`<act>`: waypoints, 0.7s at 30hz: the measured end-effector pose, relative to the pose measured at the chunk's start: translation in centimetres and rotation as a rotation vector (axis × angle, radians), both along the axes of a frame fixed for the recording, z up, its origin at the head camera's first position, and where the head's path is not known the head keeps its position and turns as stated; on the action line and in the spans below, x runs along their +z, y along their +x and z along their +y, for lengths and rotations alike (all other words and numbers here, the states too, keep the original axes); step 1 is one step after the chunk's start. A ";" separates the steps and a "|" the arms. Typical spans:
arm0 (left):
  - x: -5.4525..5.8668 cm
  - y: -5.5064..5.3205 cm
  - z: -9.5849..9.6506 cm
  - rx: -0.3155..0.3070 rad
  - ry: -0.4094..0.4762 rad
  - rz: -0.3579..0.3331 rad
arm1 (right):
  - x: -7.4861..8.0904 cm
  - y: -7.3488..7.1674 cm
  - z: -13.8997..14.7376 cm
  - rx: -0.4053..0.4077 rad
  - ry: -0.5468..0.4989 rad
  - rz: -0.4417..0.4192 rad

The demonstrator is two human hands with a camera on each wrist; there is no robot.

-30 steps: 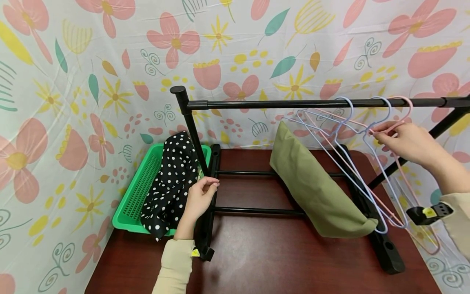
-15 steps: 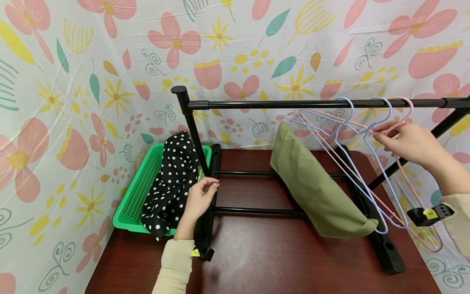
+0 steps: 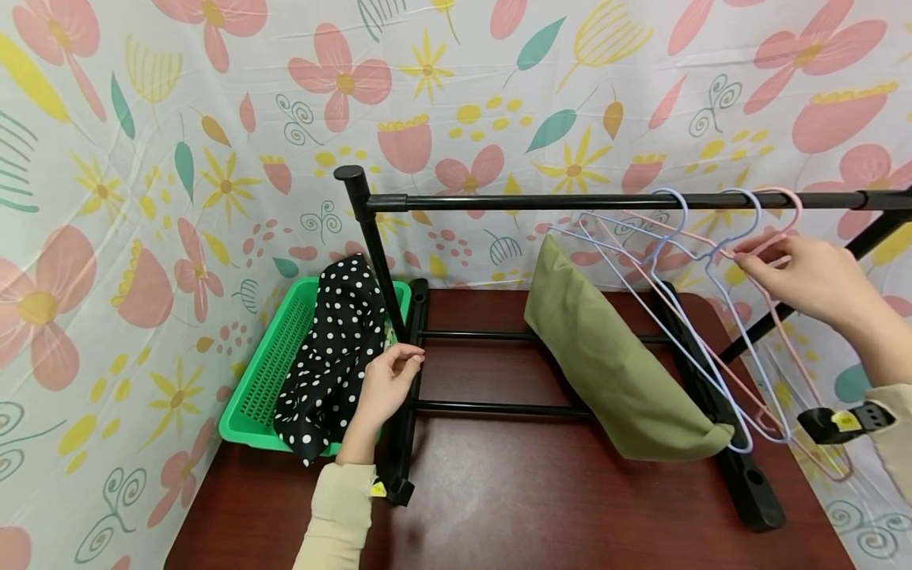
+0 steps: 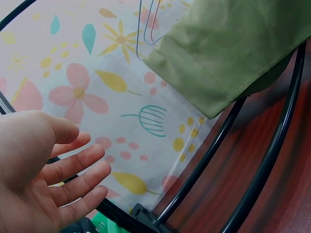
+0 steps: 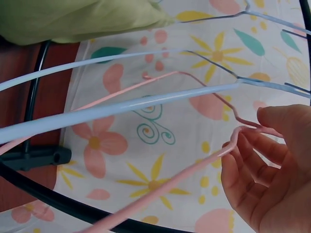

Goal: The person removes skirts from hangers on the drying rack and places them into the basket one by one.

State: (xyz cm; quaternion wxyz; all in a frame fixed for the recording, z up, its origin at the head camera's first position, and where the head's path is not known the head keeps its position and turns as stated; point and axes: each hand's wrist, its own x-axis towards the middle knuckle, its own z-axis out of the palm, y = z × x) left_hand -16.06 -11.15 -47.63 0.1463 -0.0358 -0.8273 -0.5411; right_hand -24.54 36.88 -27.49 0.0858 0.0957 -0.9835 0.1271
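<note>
My right hand [image 3: 815, 277] pinches a pink clothes hanger [image 5: 165, 191] by its neck between thumb and fingers. The hanger's hook still loops over the black top rail [image 3: 527, 203]. Just left of it hang two light blue hangers [image 3: 757, 218]. An olive-green cloth item [image 3: 613, 356] hangs folded over a hanger at the rail's middle right. My left hand [image 3: 385, 384], fingers loosely bent and holding nothing, is near the rack's left post [image 3: 381, 265]; whether it touches the post, I cannot tell.
A green basket [image 3: 245, 404] with a black polka-dot cloth [image 3: 338, 348] stands behind my left hand. The rack's foot bars [image 3: 755, 487] and lower crossbars [image 3: 499, 408] rest on a dark red-brown table [image 3: 534, 507]. Flower-patterned fabric [image 3: 470, 79] lies behind.
My right hand has shifted slightly to the right with the pink hanger's neck in its grip, and that hanger's lower part has swung a little. My left hand stays where it was.
</note>
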 end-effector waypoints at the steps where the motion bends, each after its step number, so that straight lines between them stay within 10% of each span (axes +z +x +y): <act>1: 0.0 0.0 0.0 0.002 -0.003 0.002 | 0.0 0.1 0.1 -0.005 0.006 0.017; 21: 0.1 -0.9 -0.1 -0.006 -0.015 -0.027 | 0.6 2.9 0.9 -0.068 -0.021 0.094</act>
